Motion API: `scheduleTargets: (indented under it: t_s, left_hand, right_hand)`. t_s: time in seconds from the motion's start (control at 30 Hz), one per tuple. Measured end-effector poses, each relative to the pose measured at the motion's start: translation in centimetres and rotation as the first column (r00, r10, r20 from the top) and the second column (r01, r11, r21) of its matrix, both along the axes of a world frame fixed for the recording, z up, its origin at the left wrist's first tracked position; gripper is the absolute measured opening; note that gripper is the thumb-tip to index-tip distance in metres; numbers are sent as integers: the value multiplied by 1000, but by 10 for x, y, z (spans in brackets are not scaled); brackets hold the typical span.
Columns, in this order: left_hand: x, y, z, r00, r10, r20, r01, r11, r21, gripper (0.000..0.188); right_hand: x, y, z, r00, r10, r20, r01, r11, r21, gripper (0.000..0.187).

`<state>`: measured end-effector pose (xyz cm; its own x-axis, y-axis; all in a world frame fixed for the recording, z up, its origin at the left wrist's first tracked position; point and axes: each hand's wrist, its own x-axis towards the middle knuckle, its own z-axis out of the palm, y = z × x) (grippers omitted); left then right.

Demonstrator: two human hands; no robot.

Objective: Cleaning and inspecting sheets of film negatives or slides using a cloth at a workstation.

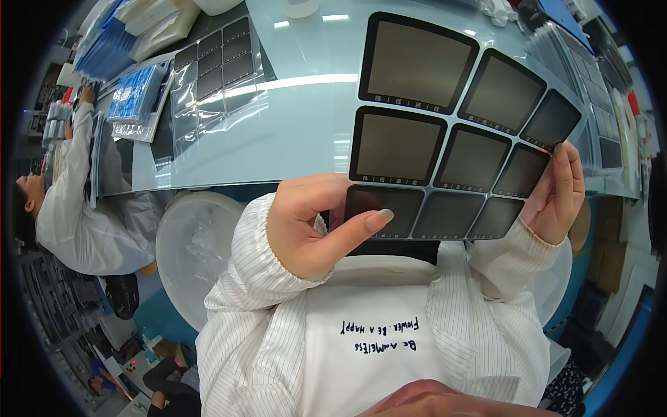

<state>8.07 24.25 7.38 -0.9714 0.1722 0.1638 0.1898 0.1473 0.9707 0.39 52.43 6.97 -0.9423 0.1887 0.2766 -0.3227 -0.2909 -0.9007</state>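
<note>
Between my two hands is a thin sheet (478,165) carrying several dark, black-bordered rectangular panels in rows, raised and tilted above the table's near edge. My left hand (313,226) grips its lower left corner, thumb lying across the front of a bottom panel and the other fingers hidden behind. At the right edge, my right hand (559,187) pinches the sheet between thumb and fingers. Farther left on the glass-topped table (306,132) lies a similar sheet of dark panels (215,62) with clear plastic film (208,125) beside it.
Blue-wrapped packs (135,94) and stacked plastic sleeves (104,45) occupy the table's far left. More panel sheets (590,90) are stacked at the right. A large white bin (187,257) stands below the near edge, left of me. A co-worker in white (76,215) is at the left.
</note>
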Motion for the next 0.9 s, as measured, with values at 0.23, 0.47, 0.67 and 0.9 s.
scheduleTargets:
  t_s: [0.23, 0.47, 0.67, 0.9]
  left_hand:
    - [-3, 1, -1, 999, -44, -13, 45, 998, 42, 12]
    - [-8, -7, -16, 980, -109, -165, 106, 994, -30, 11]
    - [-1, -5, -12, 995, 9, -96, -7, 1000, 24, 16]
    - [2, -8, -11, 998, 50, -46, -46, 995, 89, 16]
  right_hand:
    - [-3, -4, 2, 998, -59, 39, 61, 996, -71, 20]
    - [-21, 11, 14, 997, -36, -64, 36, 999, -8, 21]
    - [-25, 5, 23, 990, -99, -98, 95, 995, -41, 22]
    - [-26, 4, 24, 981, 64, -186, -68, 998, -18, 22]
